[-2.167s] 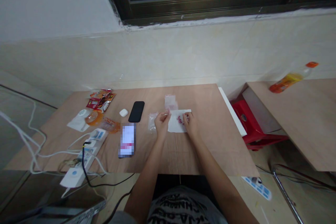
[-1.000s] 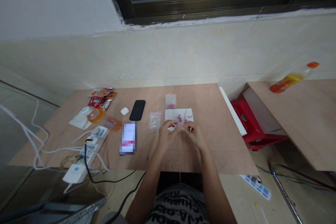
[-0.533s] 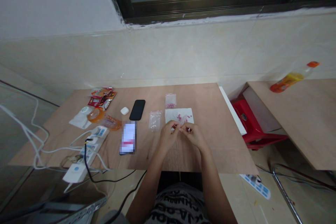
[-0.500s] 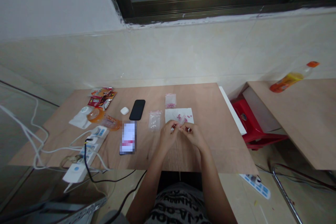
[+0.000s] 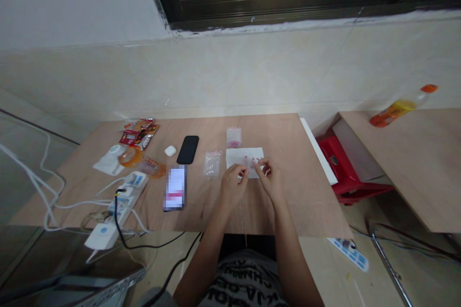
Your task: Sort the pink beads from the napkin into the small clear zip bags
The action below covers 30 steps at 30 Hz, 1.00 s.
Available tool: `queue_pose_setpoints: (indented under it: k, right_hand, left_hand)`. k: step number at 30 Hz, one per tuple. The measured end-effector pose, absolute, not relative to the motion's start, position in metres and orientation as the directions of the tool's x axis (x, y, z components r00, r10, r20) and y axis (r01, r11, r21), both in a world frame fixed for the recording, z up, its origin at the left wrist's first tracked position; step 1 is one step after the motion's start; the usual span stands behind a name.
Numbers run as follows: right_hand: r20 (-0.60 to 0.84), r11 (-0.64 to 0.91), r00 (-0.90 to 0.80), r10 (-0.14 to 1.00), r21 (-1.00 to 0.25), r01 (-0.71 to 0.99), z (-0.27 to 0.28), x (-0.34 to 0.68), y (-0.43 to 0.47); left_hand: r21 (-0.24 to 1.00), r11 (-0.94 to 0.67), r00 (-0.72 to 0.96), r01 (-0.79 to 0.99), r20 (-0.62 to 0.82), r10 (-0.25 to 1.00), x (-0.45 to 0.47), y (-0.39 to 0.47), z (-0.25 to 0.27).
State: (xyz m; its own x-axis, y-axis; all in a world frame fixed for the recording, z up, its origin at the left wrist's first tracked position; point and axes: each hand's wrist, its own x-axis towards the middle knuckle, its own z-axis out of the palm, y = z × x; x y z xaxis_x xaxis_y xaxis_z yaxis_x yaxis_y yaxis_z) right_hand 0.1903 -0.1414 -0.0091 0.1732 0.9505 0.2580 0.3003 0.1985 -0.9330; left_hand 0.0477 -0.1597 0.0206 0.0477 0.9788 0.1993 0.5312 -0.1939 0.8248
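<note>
A white sheet of paper [image 5: 235, 153] lies on the table with several small pink bits, bead-like, scattered on it. Over its near left corner is my left hand [image 5: 232, 184], thumb and fingertips pinched together; whatever they hold is too small to make out. My right hand [image 5: 272, 182] reaches over the sheet's right side, thumb and index finger apart at the pink bits, the other fingers curled. Left of the sheet rests a clear plastic bag [image 5: 212, 164]. Behind it lies a small zip bag [image 5: 234, 137] with pink beads inside.
A black phone [image 5: 188, 149], a lit phone [image 5: 175, 187], a white earbud case [image 5: 170, 150], an orange bottle [image 5: 151, 167] and snack packets [image 5: 139, 133] lie to the left. A power strip [image 5: 131, 192] with cables crosses the left edge. A red stool [image 5: 333, 160] stands right.
My hands were together at the near edge of the paper. Now they are apart, my right hand having shifted right and forward over the pink bits.
</note>
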Motion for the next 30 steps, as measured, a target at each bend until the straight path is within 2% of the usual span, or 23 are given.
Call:
queue_pose_setpoints:
  k: [3,5,8,11,14,17,22,30]
  right_hand:
    - [0.279,0.23,0.126,0.952,-0.924,0.307,-0.007,0.189,-0.144]
    - [0.279,0.241,0.1,0.955,-0.927,0.288,-0.004,0.188,-0.144]
    - [0.257,0.236,0.061,0.964,-0.942,0.238,0.0,0.19,-0.145]
    - [0.213,0.203,0.032,0.977,-0.961,0.189,0.003,0.192,-0.145]
    - [0.162,0.159,0.01,0.987,-0.977,0.139,0.001,0.196,-0.144]
    - [0.119,0.115,0.037,0.992,-0.99,0.083,-0.007,0.201,-0.142]
    - [-0.011,-0.011,0.114,0.993,-1.0,-0.001,-0.021,0.208,-0.135]
    - [-0.127,-0.098,0.165,0.978,-0.981,-0.169,-0.027,0.195,-0.137]
  left_hand:
    - [0.869,-0.171,0.021,0.464,0.182,0.983,0.047,-0.158,0.016]
    - [0.922,-0.093,-0.084,0.375,0.133,0.988,0.045,-0.156,0.008]
    - [0.985,0.097,-0.271,0.14,-0.056,0.961,0.04,-0.151,-0.009]
    - [0.956,0.26,-0.21,-0.135,-0.284,0.935,0.037,-0.147,-0.023]
    - [0.884,0.367,-0.086,-0.292,-0.406,0.91,0.038,-0.145,-0.027]
    - [0.85,0.379,-0.041,-0.366,-0.421,0.906,0.039,-0.144,-0.024]
    - [0.852,0.311,-0.076,-0.422,-0.375,0.924,0.037,-0.144,-0.017]
    - [0.933,0.242,-0.114,-0.265,-0.28,0.953,0.036,-0.148,-0.006]
